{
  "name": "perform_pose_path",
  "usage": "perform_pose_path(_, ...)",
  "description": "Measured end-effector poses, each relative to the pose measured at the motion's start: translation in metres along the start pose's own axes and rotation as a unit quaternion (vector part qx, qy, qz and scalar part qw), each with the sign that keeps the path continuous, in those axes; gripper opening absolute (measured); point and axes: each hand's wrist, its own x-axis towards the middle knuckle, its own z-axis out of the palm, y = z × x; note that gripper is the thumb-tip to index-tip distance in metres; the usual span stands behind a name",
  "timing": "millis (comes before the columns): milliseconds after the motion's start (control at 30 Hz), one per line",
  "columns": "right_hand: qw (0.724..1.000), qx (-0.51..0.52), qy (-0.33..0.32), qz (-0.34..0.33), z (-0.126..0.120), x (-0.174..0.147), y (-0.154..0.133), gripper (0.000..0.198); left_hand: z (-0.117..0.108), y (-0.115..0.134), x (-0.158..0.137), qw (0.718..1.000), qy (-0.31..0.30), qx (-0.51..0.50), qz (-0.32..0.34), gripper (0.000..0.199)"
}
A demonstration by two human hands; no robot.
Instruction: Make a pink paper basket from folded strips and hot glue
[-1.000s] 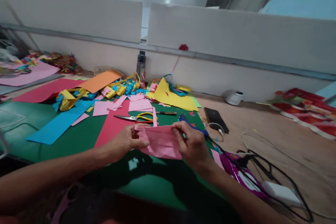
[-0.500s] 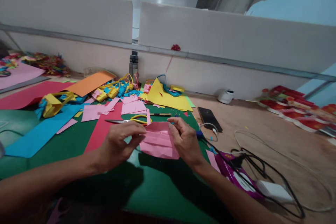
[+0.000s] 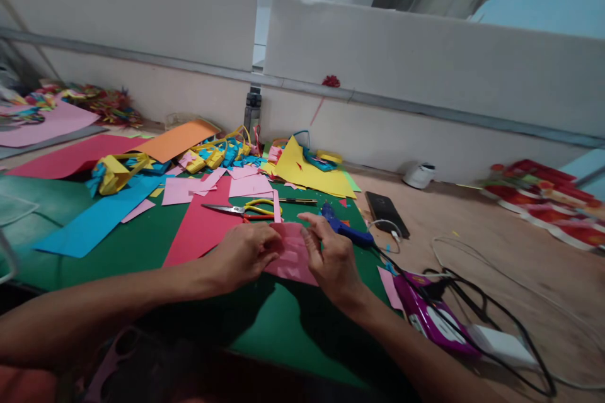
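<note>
Between my two hands is a piece of pink paper (image 3: 293,261) with fold creases across it. My left hand (image 3: 248,249) pinches its left edge, fingers curled. My right hand (image 3: 333,255) grips its right side with thumb and fingers. Just beyond the hands lie scissors (image 3: 243,208) with yellow and red handles, a narrow pink strip (image 3: 276,206) and a blue glue gun (image 3: 347,227). A red paper sheet (image 3: 201,227) is left of the scissors, partly under them.
On the green mat (image 3: 265,334) lie a blue paper strip (image 3: 101,220) and pink pieces (image 3: 250,186). Yellow sheets (image 3: 312,173) and folded paper baskets (image 3: 116,173) sit farther back. A phone (image 3: 386,214), cables and a purple power strip (image 3: 430,318) are at right.
The view has shifted, so the table items appear further right or higher. My left hand has come nearer my right, and the pink paper looks flatter and less of it shows.
</note>
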Motion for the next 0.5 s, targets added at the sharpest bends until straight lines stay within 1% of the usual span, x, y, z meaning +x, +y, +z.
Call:
perform_pose_path(133,1.000,-0.002,0.007,-0.008,0.0015,-0.0016,-0.0029,0.022,-0.0001,0.0005,0.0013,0.999,0.000,0.022,-0.033,0.007)
perform_pose_path(267,1.000,0.003,0.011,-0.008,0.0029,-0.0018,-0.0031,0.023,0.0004,0.0004,-0.0005,0.999,-0.006,0.020,-0.028,0.010)
perform_pose_path(400,1.000,0.005,0.010,0.005,0.0042,-0.0016,-0.0013,0.024,0.0016,0.0023,-0.0064,0.999,-0.022,0.021,-0.014,0.017)
perform_pose_path(500,1.000,0.008,0.010,0.011,0.0041,-0.0015,-0.0013,0.024,-0.0004,0.0046,-0.0078,0.998,-0.053,0.015,-0.043,0.017)
